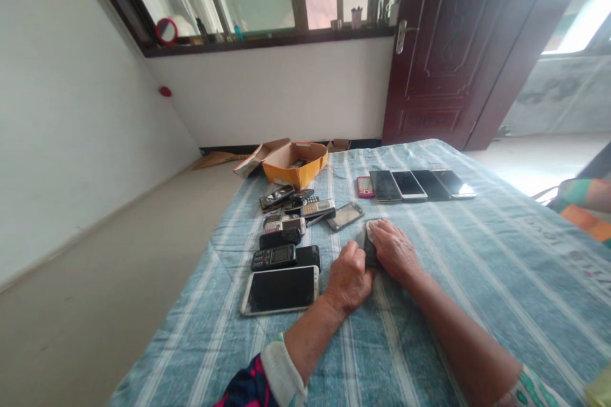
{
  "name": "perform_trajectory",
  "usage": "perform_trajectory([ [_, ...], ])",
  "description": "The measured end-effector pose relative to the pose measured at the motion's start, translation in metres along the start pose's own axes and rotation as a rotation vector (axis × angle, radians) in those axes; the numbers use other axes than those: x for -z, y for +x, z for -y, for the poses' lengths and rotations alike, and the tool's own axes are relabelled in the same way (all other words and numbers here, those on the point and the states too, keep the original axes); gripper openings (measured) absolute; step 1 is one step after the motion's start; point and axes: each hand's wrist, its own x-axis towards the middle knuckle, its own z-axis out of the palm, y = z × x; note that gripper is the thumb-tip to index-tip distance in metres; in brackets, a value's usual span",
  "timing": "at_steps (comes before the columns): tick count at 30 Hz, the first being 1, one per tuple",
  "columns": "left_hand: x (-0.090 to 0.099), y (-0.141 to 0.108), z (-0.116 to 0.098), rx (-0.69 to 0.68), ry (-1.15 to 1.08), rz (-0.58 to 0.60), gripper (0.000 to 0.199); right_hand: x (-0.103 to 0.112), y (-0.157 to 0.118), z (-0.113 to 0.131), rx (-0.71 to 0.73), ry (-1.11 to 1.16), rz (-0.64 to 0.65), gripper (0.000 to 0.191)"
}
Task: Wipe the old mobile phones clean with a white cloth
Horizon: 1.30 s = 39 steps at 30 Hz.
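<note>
A dark phone [370, 253] lies on the striped cloth between my hands. My left hand [350, 276] is closed on its near left edge, fingers curled. My right hand [392, 248] presses a small white cloth [373, 230] on the phone's far end. Left of my hands is a pile of old phones, with a keypad phone [274, 257] and a large white-framed phone [281, 289] nearest me. A grey phone [346, 216] lies just beyond my left hand. Farther right, a pink phone [365, 187] starts a row that includes a white phone [409, 184].
An open orange box [296, 168] with something dark inside stands at the table's far left edge. The table's blue striped cloth [458, 254] reaches toward a dark red door [439, 44]. At the right edge, colourful fabric [585, 203] shows beside the table.
</note>
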Motion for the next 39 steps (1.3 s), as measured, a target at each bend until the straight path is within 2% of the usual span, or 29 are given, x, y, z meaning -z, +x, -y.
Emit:
perform_trajectory([
  [5,0.007,0.01,0.002,-0.062,-0.037,0.053,0.008,0.004,0.003,0.001,-0.024,0.053,0.014,0.025],
  [13,-0.006,0.019,-0.014,-0.164,-0.067,0.119,0.01,0.013,0.006,-0.01,-0.004,0.129,0.031,0.03],
  [18,0.006,0.038,0.0,-0.233,-0.054,0.228,0.01,0.019,0.007,-0.011,-0.017,0.141,0.121,0.034],
  [20,0.014,0.048,0.009,-0.221,-0.031,0.233,0.012,0.021,0.007,-0.011,-0.025,0.141,0.139,0.035],
  [22,0.02,0.058,0.016,-0.192,-0.003,0.209,0.023,0.021,0.008,-0.01,-0.036,0.149,0.137,0.036],
  [25,0.024,0.074,0.024,-0.192,0.021,0.198,0.053,0.022,0.008,-0.009,-0.032,0.179,0.133,0.038],
  [27,0.024,0.084,0.027,-0.226,0.028,0.219,0.073,0.023,0.008,-0.009,-0.012,0.181,0.138,0.036],
  [29,0.024,0.094,0.028,-0.273,0.036,0.263,0.085,0.024,0.008,-0.009,0.011,0.167,0.15,0.031],
  [31,0.024,0.104,0.027,-0.324,0.043,0.312,0.085,0.025,0.008,-0.008,0.022,0.157,0.159,0.029],
  [36,0.027,0.119,0.016,-0.422,0.049,0.412,0.069,0.023,0.009,-0.008,0.013,0.183,0.163,0.034],
  [39,0.029,0.124,0.012,-0.436,0.039,0.445,0.076,0.023,0.008,-0.008,0.019,0.196,0.167,0.036],
])
